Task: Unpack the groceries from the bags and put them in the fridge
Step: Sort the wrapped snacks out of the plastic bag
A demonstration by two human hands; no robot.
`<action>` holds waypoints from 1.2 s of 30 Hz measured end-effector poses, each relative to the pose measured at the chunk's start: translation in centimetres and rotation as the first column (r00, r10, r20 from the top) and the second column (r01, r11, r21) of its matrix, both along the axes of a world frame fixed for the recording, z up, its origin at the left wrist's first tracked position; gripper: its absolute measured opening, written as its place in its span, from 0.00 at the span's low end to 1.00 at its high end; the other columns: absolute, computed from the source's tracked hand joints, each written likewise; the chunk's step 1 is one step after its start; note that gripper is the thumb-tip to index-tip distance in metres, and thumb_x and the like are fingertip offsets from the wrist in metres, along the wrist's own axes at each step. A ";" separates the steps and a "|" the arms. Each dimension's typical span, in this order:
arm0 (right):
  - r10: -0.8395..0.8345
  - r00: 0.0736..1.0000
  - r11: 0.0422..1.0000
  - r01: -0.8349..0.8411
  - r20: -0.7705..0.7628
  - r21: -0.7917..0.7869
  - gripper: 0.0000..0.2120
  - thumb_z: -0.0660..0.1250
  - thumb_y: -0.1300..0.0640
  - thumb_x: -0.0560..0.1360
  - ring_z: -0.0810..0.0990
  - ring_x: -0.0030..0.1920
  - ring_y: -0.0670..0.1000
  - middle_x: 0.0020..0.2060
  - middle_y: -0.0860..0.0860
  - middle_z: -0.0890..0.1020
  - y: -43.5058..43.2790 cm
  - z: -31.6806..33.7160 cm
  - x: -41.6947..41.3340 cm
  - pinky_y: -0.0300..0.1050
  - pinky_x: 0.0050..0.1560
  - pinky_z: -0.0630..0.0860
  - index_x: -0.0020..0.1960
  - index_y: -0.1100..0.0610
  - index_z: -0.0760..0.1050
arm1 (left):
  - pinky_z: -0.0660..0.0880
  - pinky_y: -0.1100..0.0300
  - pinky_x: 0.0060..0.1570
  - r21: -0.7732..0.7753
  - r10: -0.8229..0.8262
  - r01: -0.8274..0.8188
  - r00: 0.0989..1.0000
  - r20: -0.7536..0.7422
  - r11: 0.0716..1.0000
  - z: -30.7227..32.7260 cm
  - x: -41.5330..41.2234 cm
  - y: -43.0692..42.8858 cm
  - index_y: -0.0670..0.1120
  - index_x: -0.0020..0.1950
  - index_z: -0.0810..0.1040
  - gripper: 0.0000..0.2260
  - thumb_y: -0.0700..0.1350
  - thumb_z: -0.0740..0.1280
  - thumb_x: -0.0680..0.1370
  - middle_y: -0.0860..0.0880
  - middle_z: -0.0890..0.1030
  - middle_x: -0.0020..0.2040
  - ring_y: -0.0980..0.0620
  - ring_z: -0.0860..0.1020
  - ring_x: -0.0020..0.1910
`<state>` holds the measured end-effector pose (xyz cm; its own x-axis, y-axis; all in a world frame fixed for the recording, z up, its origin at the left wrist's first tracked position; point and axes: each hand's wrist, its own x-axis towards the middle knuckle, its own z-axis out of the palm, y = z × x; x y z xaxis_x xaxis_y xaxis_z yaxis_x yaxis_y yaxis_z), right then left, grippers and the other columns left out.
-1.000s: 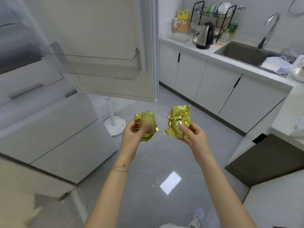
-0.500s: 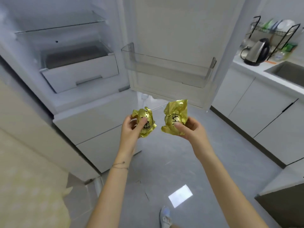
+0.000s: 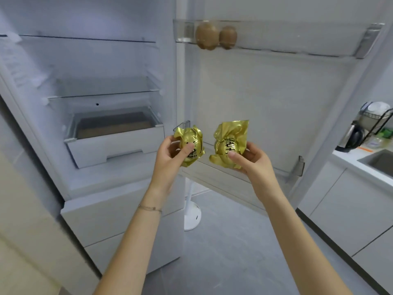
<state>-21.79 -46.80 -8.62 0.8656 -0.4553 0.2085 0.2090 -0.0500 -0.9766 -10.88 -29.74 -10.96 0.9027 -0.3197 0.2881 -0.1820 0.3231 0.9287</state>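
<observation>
Both are full before the open fridge (image 3: 95, 60): my left hand (image 3: 170, 155) curls round the left gold packet (image 3: 191, 143), my right hand (image 3: 254, 161) pinches the right gold packet (image 3: 230, 141), the packets apart. Brown fruits (image 3: 207, 36) sit at the upper door shelf's (image 3: 297, 45) left end.

The foil of the left gold packet (image 3: 190, 146) and the right gold packet (image 3: 230, 143) hides what is inside. The dark print on both is too blurred to read, and the thumb of your left hand (image 3: 170, 156) covers part of it. You see the two brown rounded things (image 3: 207, 36) only through the door shelf (image 3: 297, 39) wall, too unclear to identify, and the right edge cuts off the sink (image 3: 380, 161) and dish rack (image 3: 378, 118).
</observation>
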 end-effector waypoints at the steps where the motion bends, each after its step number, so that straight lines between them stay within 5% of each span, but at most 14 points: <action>1: -0.009 1.000 1.000 0.009 0.023 -0.009 0.13 0.71 0.62 0.74 0.84 0.49 0.50 0.48 0.51 0.86 -0.3 0.9 0.9 0.42 0.47 0.80 0.58 0.56 0.77 | 0.78 0.52 0.56 -0.007 -0.012 0.012 1.000 0.021 1.000 0.8 1.0 -0.4 0.52 0.56 0.76 0.18 0.53 0.73 0.68 0.47 0.82 0.54 0.46 0.80 0.56; 10: -0.113 0.972 0.987 0.134 0.204 -0.091 0.12 0.70 0.62 0.74 0.85 0.47 0.50 0.47 0.53 0.86 -0.4 7.7 7.1 0.42 0.46 0.81 0.57 0.59 0.77 | 0.78 0.47 0.58 -0.025 -0.146 0.153 0.970 0.193 0.988 7.6 9.5 -3.1 0.53 0.54 0.78 0.18 0.57 0.76 0.69 0.47 0.83 0.53 0.46 0.81 0.55; 19: -0.259 0.898 0.935 0.325 0.357 -0.139 0.10 0.70 0.63 0.73 0.85 0.44 0.49 0.43 0.51 0.86 3.1 10.8 8.6 0.39 0.42 0.79 0.53 0.56 0.78 | 0.78 0.61 0.46 0.010 -0.321 0.350 0.848 0.421 0.937 12.6 14.2 -2.1 0.52 0.51 0.79 0.11 0.53 0.74 0.71 0.51 0.84 0.47 0.52 0.83 0.47; 23: -0.296 0.868 0.909 0.385 0.398 -0.162 0.10 0.69 0.64 0.73 0.84 0.43 0.49 0.43 0.51 0.86 4.7 12.1 8.7 0.38 0.41 0.79 0.53 0.56 0.78 | 0.79 0.61 0.46 0.041 -0.395 0.432 0.777 0.490 0.901 14.2 14.9 -2.0 0.50 0.53 0.79 0.16 0.55 0.75 0.70 0.50 0.85 0.48 0.52 0.83 0.49; 27: -0.322 0.831 0.877 0.442 0.453 -0.187 0.10 0.71 0.64 0.73 0.84 0.43 0.50 0.44 0.52 0.85 5.5 14.3 8.4 0.40 0.43 0.79 0.54 0.57 0.78 | 0.79 0.60 0.47 0.019 -0.386 0.457 0.728 0.566 0.889 16.8 15.1 -2.4 0.50 0.54 0.79 0.20 0.58 0.73 0.66 0.50 0.85 0.48 0.51 0.83 0.49; 31: -0.331 0.787 0.838 0.499 0.521 -0.222 0.11 0.70 0.64 0.73 0.84 0.44 0.50 0.44 0.53 0.85 5.2 17.3 7.7 0.42 0.46 0.80 0.55 0.59 0.77 | 0.76 0.68 0.39 0.002 -0.353 0.471 0.659 0.664 0.882 20.3 14.7 -2.5 0.51 0.49 0.77 0.14 0.49 0.77 0.69 0.58 0.82 0.38 0.60 0.80 0.40; 36: -0.365 0.740 0.751 0.592 0.565 -0.291 0.12 0.71 0.62 0.74 0.84 0.47 0.53 0.46 0.55 0.86 2.6 22.2 6.8 0.44 0.52 0.80 0.56 0.59 0.77 | 0.77 0.66 0.43 0.016 -0.333 0.461 0.616 0.714 0.887 26.1 14.4 -4.5 0.55 0.50 0.77 0.13 0.52 0.76 0.69 0.58 0.84 0.42 0.58 0.81 0.43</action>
<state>-15.00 -44.20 13.58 0.3046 -0.5428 0.7827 0.4360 -0.6511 -0.6213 3.55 -34.21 15.19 0.2245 -0.4921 0.8411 -0.5563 0.6439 0.5253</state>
